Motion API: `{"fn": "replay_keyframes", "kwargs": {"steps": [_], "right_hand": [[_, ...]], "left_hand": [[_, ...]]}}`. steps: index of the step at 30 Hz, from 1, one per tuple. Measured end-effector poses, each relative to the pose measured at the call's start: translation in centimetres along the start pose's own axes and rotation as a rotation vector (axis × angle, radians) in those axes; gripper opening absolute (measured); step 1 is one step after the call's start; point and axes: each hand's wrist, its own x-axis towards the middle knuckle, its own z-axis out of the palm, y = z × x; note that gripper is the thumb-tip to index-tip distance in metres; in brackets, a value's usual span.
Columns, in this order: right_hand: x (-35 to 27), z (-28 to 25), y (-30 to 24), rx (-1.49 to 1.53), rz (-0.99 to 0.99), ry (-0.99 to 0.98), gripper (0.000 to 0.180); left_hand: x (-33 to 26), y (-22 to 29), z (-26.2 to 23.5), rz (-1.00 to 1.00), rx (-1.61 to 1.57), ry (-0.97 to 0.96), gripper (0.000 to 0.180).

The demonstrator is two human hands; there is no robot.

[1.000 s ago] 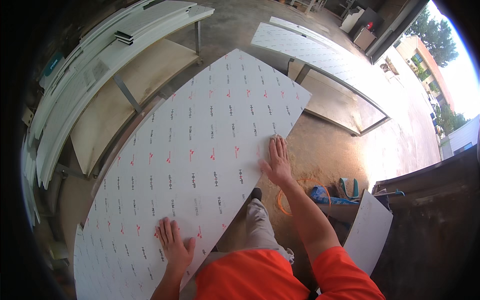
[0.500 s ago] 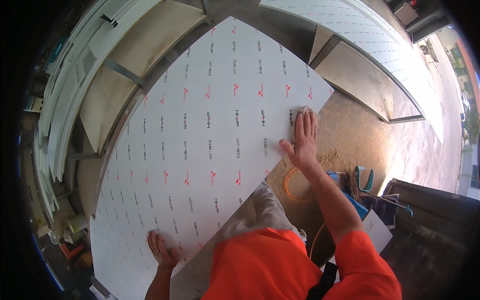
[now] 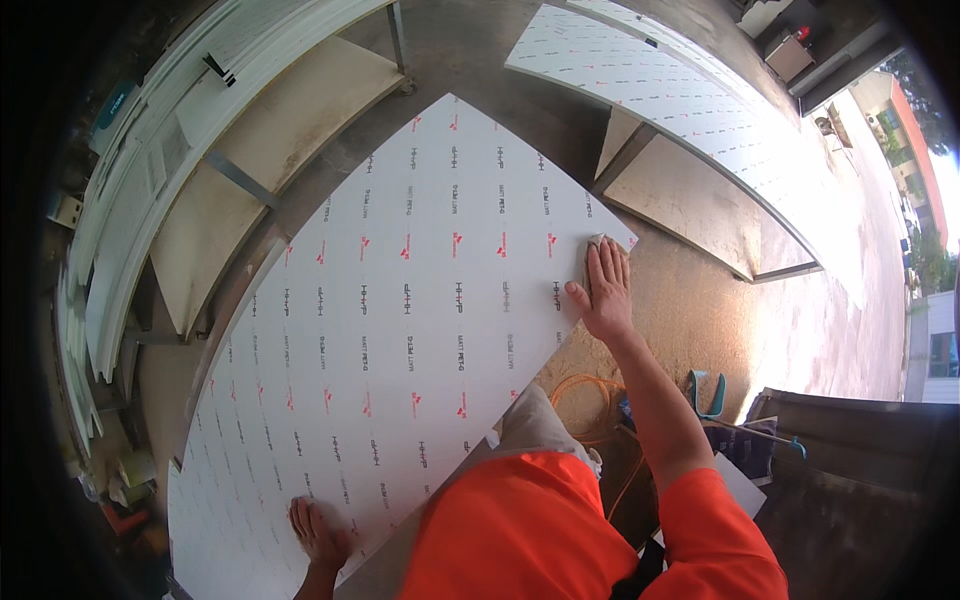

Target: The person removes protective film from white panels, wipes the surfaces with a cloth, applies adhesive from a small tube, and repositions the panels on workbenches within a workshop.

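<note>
- The left hand (image 3: 318, 530) lies flat, fingers spread, on the near end of a large white sheet (image 3: 400, 300) covered in small red and dark printed marks. It pinches nothing; the palm presses down, likely to keep that end from sliding.
- The right hand (image 3: 605, 290) rests open, fingers together and pointing away, at the sheet's right corner, just inside the edge. With one hand at each end, the person seems to steady and steer the whole panel rather than lift it.
- The sheet runs from the left hand up and away past the right hand, lying tilted across a metal-framed bench (image 3: 240, 180) to its left; its far corner hangs out over the concrete floor (image 3: 480, 60).
- Below the right forearm, beside the person's knee, an orange cable (image 3: 590, 400) coils on the sandy ground, with a teal clamp (image 3: 710, 395) just beyond it.
- Beyond the right hand, well apart, a second printed sheet (image 3: 680, 110) lies on another frame.
- Left of the bench, white strips (image 3: 110, 230) are stacked on edge.
</note>
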Motion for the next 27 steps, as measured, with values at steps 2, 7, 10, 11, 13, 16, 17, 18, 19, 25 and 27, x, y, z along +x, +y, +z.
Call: {"fn": "replay_keyframes", "kwargs": {"steps": [2,7,10,11,13,16,17,18,19,25,27], "right_hand": [[3.8,-0.9,2.1,-0.042,0.049,-0.055,0.090],[12.2,0.5,2.2,-0.007,0.029,-0.173,0.096],[18.8,1.6,-0.4,0.002,-0.053,-0.248,0.104],[21.6,2.7,-1.9,0.029,-0.073,-0.252,0.105],[27.6,5.1,-5.4,0.038,-0.110,-0.253,0.105],[37.1,8.2,-10.5,0.121,-0.108,-0.269,0.104],[39.7,8.6,-11.4,0.167,-0.098,-0.278,0.104],[41.5,8.2,-13.1,0.224,-0.097,-0.377,0.104],[43.3,7.4,-14.0,0.268,-0.071,-0.484,0.104],[41.3,12.4,-12.0,0.029,-0.321,0.042,0.090],[40.4,12.7,-15.1,0.011,-0.370,0.141,0.088]], "left_hand": [[1.3,1.1,-0.4,-0.056,-0.072,0.041,0.065],[7.6,8.1,2.2,-0.328,-0.081,0.009,0.078],[12.3,12.4,2.3,-0.381,0.002,0.089,0.077],[12.3,12.6,2.9,-0.443,-0.016,0.110,0.079],[10.8,12.9,4.2,-0.574,-0.052,0.147,0.081],[12.3,12.2,3.2,-0.461,-0.054,0.127,0.082],[13.0,12.1,2.7,-0.445,-0.052,0.106,0.082],[12.7,12.7,2.6,-0.453,-0.044,0.101,0.082],[12.9,12.8,2.0,-0.450,-0.047,0.076,0.081],[13.7,13.3,1.0,-0.492,-0.072,0.016,0.079],[12.8,13.6,1.4,-0.526,-0.056,-0.024,0.081]]}}
